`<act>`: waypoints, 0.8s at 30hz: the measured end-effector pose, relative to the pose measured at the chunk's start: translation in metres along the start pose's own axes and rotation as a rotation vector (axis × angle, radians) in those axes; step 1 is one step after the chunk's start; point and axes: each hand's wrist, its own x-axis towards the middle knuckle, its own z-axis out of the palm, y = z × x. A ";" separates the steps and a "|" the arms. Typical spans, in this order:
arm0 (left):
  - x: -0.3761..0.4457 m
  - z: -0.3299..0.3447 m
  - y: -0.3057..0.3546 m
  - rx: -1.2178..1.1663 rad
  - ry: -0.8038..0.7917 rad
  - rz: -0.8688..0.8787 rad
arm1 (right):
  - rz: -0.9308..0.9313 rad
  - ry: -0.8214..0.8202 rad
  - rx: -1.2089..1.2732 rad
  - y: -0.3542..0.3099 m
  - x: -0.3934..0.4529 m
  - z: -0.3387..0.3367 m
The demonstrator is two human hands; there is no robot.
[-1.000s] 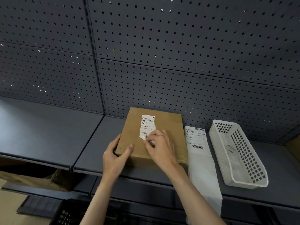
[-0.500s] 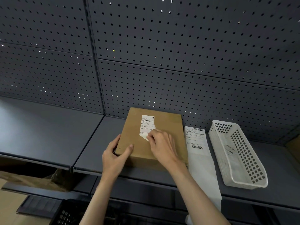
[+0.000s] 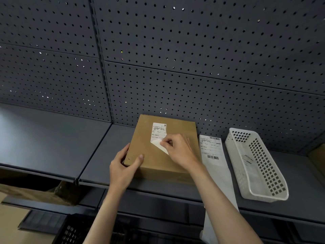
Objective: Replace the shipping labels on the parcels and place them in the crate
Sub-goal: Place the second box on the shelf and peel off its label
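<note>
A flat brown cardboard parcel [image 3: 154,162] lies on the grey shelf [image 3: 52,138], against the pegboard. A white shipping label [image 3: 159,132] is stuck on its top; the label's lower part is peeled up and folded back, blank side showing. My right hand [image 3: 179,152] pinches that lifted part. My left hand [image 3: 124,166] grips the parcel's near left corner, thumb on top. A long white strip of labels [image 3: 213,155] lies right of the parcel and hangs over the shelf's front edge. A black crate [image 3: 70,233] shows below the shelf at bottom left, mostly hidden.
A white perforated plastic basket [image 3: 255,166] stands on the shelf to the right of the strip. Dark pegboard [image 3: 193,67] forms the back wall. Brown cardboard [image 3: 26,194] lies under the shelf at lower left, and another brown box edge [image 3: 318,159] shows at far right.
My right hand has peeled the label's lower end upward and back, so more of its blank underside shows. My left hand and the parcel have stayed in place.
</note>
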 end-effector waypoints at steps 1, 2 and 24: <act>0.000 0.000 0.000 0.001 0.002 0.000 | 0.039 -0.006 0.076 0.000 0.000 -0.002; 0.000 0.000 0.000 0.001 0.003 0.000 | 0.079 -0.003 0.169 0.001 0.000 -0.003; 0.000 -0.001 0.007 0.050 -0.020 0.010 | -0.123 -0.125 -0.253 0.007 0.005 -0.018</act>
